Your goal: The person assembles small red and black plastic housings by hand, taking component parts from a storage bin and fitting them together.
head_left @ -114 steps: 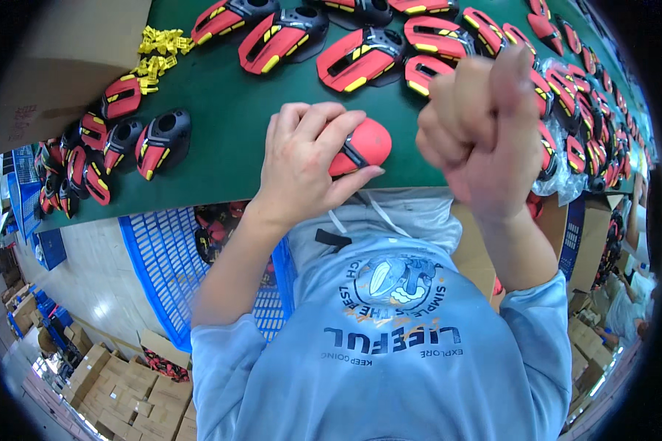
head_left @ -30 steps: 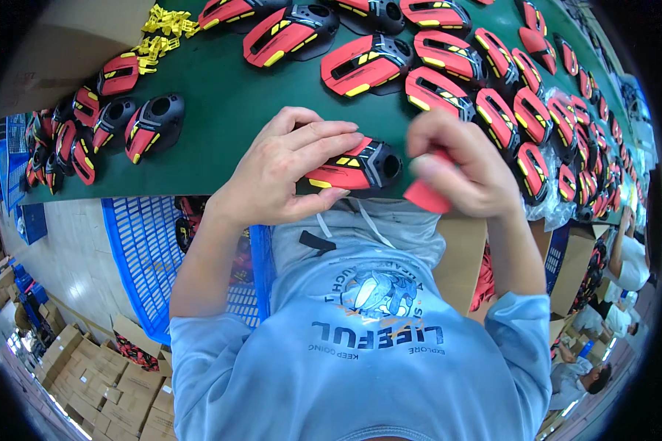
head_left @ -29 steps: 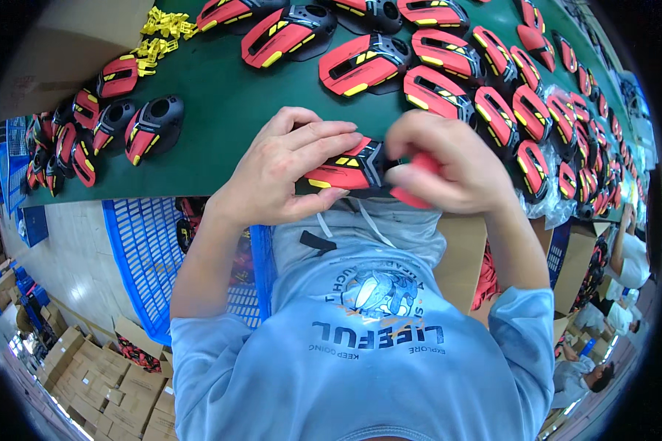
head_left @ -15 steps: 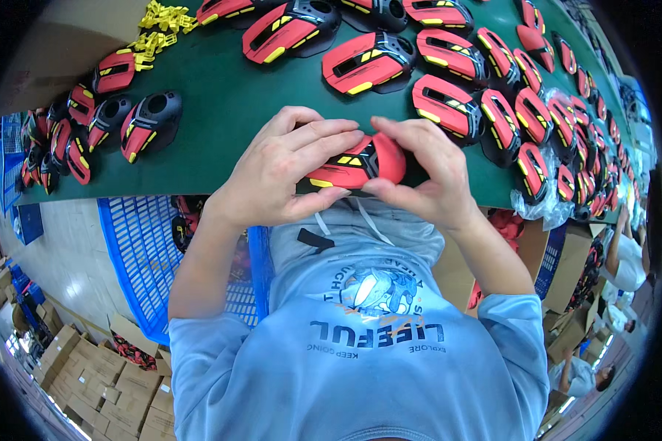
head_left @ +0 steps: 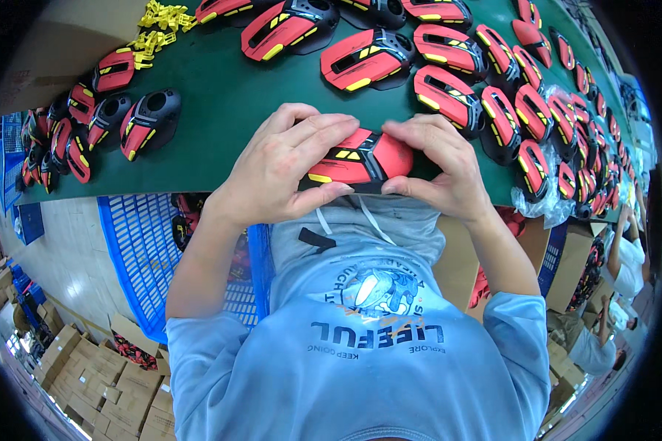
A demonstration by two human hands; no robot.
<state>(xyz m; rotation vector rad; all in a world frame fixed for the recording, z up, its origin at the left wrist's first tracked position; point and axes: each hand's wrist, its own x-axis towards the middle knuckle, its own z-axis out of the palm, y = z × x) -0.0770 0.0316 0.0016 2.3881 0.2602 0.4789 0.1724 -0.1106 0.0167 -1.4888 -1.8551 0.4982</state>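
At the near edge of the table I hold a red and black plastic shell (head_left: pixel 353 170) with yellow accents, its rounded red end toward the right. My left hand (head_left: pixel 283 165) is closed over the left end, fingers on top and thumb along the near side. My right hand (head_left: pixel 445 165) grips the rounded end between its fingers on the far side and its thumb on the near side. Parts of both ends are hidden under my hands. Just beyond my right hand lies a similar red and black shell (head_left: pixel 449 95).
Many like shells cover the green table (head_left: pixel 213 125) at the back and right, with a smaller group (head_left: pixel 151 121) at left. Yellow plastic clips (head_left: pixel 154 29) lie at the far left. Below the table stands a blue crate (head_left: pixel 143 257). Clear plastic wrap (head_left: pixel 544 209) lies at right.
My right hand has shifted slightly right, and more of the shell's rounded red end shows between my hands. My left hand has barely moved. A person at far right has changed position.
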